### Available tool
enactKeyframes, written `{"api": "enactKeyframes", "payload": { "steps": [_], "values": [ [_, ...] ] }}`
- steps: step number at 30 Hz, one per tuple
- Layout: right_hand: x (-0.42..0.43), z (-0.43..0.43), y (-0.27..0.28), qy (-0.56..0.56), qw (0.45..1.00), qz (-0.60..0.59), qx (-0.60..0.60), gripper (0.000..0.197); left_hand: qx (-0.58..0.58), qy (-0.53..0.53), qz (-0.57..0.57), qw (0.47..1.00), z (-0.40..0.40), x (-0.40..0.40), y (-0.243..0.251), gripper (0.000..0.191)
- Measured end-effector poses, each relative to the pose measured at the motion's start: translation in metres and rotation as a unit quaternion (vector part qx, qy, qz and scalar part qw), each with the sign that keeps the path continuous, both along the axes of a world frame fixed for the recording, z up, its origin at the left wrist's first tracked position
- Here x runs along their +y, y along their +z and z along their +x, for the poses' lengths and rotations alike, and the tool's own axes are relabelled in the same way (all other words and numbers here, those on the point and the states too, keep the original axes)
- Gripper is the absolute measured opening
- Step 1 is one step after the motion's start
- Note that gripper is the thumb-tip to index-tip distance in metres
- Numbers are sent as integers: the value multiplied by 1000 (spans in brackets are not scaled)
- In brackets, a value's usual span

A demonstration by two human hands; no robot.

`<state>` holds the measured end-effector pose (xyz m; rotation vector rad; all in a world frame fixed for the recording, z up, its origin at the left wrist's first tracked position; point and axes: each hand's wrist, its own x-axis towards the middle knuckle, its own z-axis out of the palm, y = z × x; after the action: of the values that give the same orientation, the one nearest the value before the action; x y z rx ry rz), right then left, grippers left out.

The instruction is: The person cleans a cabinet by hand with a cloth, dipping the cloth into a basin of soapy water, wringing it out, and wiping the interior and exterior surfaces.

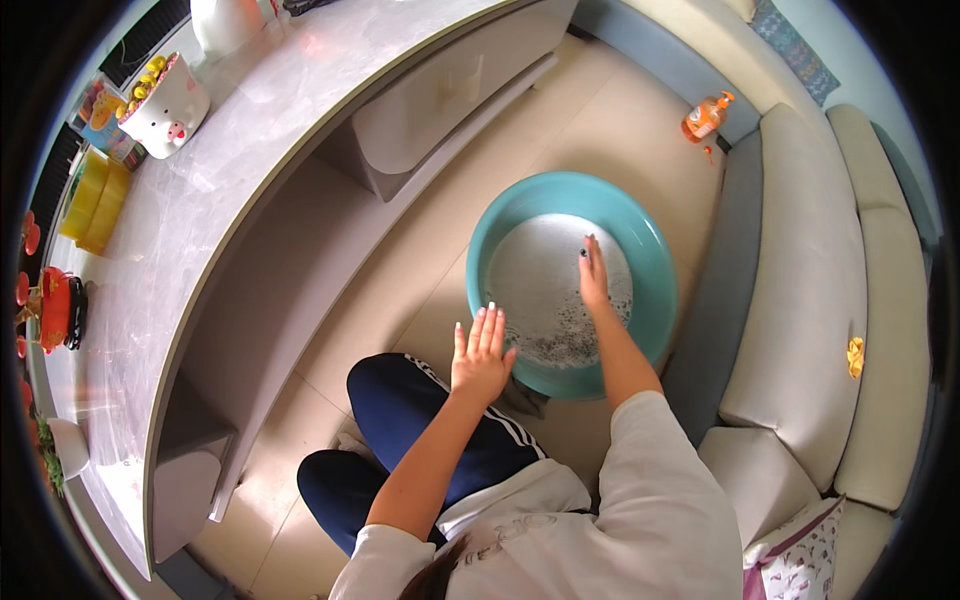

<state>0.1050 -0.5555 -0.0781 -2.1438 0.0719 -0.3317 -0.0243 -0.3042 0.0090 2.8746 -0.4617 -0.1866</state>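
A round teal plastic basin (pixel 652 300) stands on the tiled floor before me, with cloudy, sudsy water (pixel 540 262) in it and foam bubbles towards its near side. My left hand (pixel 482 356) is at the basin's near left rim, palm down with the fingers spread, and holds nothing. Over the water, my right hand (pixel 592 274) is turned edge-on, its fingers extended and nothing visible in it. Whether it touches the water I cannot tell. Dark cloth, partly hidden, lies under the near side of the basin beside my knee.
An orange pump bottle (pixel 701 121) stands on the floor near the beige sofa (pixel 795 300). On the left runs a long marble-topped cabinet (pixel 225 157), bearing a pig-faced planter (pixel 169 112), yellow tape rolls (pixel 97 199) and a red ornament (pixel 56 309). A patterned cushion (pixel 802 559) lies at lower right.
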Motion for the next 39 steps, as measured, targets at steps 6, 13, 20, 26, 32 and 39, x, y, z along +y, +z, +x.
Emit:
{"api": "enactKeyframes", "payload": {
  "steps": [6,13,20,26,32,39],
  "values": [
    [-6,57,-37,-24,995,-94,-18,43,-34,-8,-71,997,-1,-1,1,61],
    [48,52,-41,89,994,-55,34,39,-21,-23,-123,992,4,8,1,64],
    [103,20,-31,159,980,117,34,39,13,-11,-172,985,0,20,-2,68],
    [126,-20,-28,126,964,223,74,45,36,74,-171,982,-15,63,16,70],
    [141,-46,-41,22,913,383,140,44,10,188,-147,971,-44,115,27,67],
    [145,-45,10,-125,664,687,269,43,-20,246,-185,951,-59,125,26,61]
  ]
}}
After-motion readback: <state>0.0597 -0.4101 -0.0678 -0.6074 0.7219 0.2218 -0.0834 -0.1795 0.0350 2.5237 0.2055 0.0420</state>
